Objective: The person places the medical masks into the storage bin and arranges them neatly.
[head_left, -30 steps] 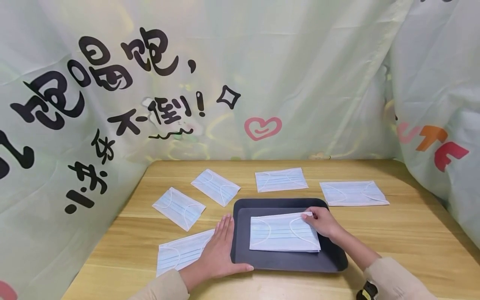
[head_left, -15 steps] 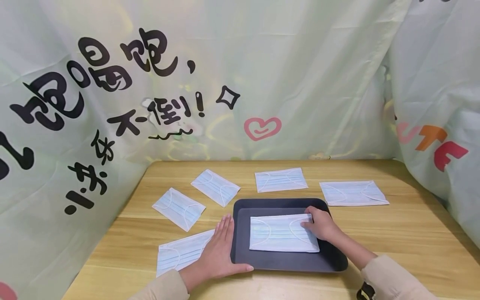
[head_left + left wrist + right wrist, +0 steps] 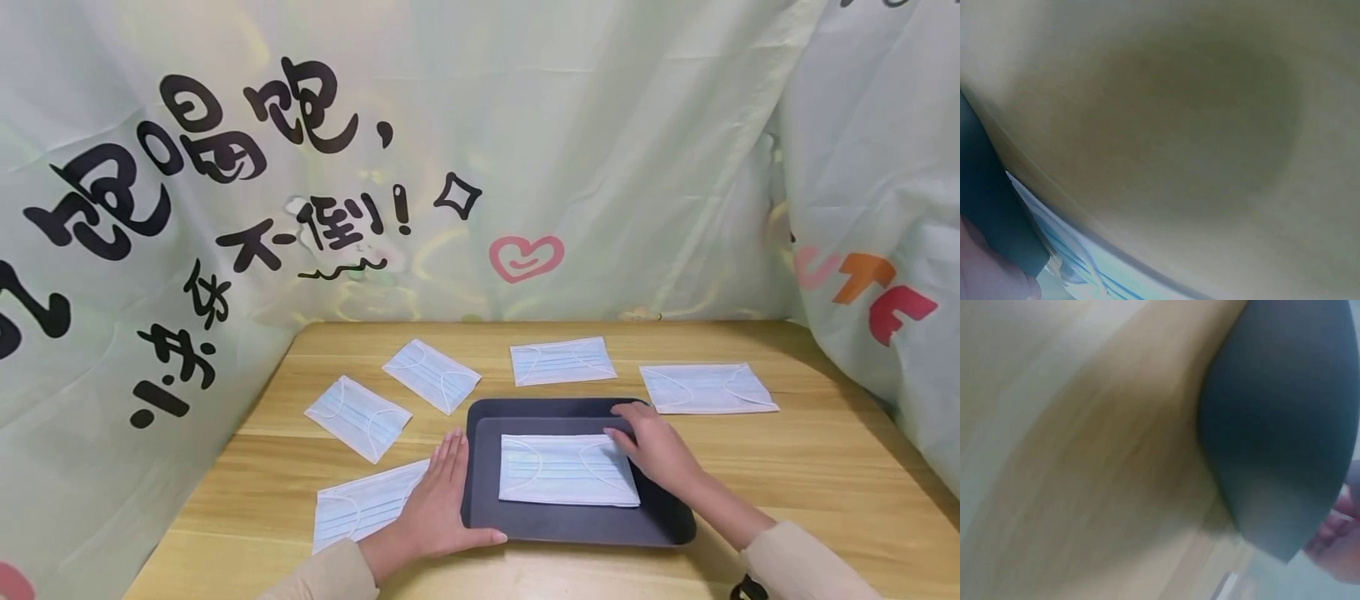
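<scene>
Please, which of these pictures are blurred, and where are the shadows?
Head view: fairly sharp on the surgical mask inside the tray; left wrist view: soft throughout, a wide dim patch; right wrist view: blurred, shadow darkening the wooden tabletop beside the tray.

Pale blue, rectangular, pleated cloth-like masks (image 3: 566, 475) look matt and papery, the dark grey rectangular plastic-looking tray (image 3: 555, 525) smooth and matt, the yellow-brown wood-grain tabletop (image 3: 810, 467) smooth with a soft sheen, the pale green printed cloth backdrop (image 3: 637, 167) creased, the beige cloth sleeves (image 3: 810, 562) matt
</scene>
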Action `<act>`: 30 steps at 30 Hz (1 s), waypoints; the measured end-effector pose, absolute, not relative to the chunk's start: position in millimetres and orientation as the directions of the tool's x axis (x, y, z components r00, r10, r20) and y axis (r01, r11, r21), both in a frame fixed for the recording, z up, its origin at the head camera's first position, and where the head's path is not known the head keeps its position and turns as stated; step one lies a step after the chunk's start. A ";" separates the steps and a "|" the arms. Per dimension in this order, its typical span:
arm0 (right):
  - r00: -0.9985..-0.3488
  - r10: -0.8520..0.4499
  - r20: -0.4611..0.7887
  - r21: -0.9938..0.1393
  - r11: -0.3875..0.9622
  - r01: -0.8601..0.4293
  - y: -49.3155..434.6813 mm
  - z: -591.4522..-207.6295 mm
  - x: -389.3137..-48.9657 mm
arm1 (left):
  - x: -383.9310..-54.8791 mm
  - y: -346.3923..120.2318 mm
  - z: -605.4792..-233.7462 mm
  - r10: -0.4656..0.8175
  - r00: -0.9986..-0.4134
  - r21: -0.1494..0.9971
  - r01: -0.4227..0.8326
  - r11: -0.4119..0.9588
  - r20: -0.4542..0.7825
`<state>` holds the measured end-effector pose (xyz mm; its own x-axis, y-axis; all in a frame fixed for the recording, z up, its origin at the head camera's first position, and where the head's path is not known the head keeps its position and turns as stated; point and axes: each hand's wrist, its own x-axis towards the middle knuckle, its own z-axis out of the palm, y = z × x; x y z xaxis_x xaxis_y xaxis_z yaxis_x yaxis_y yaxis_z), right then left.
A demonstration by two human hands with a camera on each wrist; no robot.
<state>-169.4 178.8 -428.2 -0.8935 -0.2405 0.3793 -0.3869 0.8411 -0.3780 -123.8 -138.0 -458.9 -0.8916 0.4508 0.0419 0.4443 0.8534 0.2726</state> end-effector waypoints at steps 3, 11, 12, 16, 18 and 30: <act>-0.835 -0.248 0.491 -0.363 0.814 -0.454 187.9 -429.0 -173.0 | -123.6 -137.8 -458.6 0.454 -0.890 0.264 0.450 0.853 0.047; -0.729 -0.194 0.657 -0.321 0.803 -0.503 215.0 -426.3 -180.8 | -122.5 -137.1 -458.3 0.450 -0.892 0.273 0.443 0.854 0.041; -0.733 -0.194 0.653 -0.315 0.810 -0.494 218.7 -426.4 -181.8 | -122.6 -137.1 -458.5 0.450 -0.892 0.272 0.444 0.854 0.042; -0.762 -0.219 0.609 -0.268 0.848 -0.458 233.8 -429.7 -185.4 | -122.5 -137.2 -458.7 0.452 -0.891 0.269 0.447 0.853 0.046; -0.785 -0.231 0.575 -0.235 0.872 -0.429 241.1 -431.9 -187.0 | -122.4 -137.3 -458.9 0.451 -0.891 0.277 0.445 0.852 0.046; -0.860 -0.211 0.465 -0.159 0.936 -0.315 274.7 -439.5 -193.3 | -123.8 -137.2 -461.1 0.445 -0.894 0.280 0.440 0.853 0.050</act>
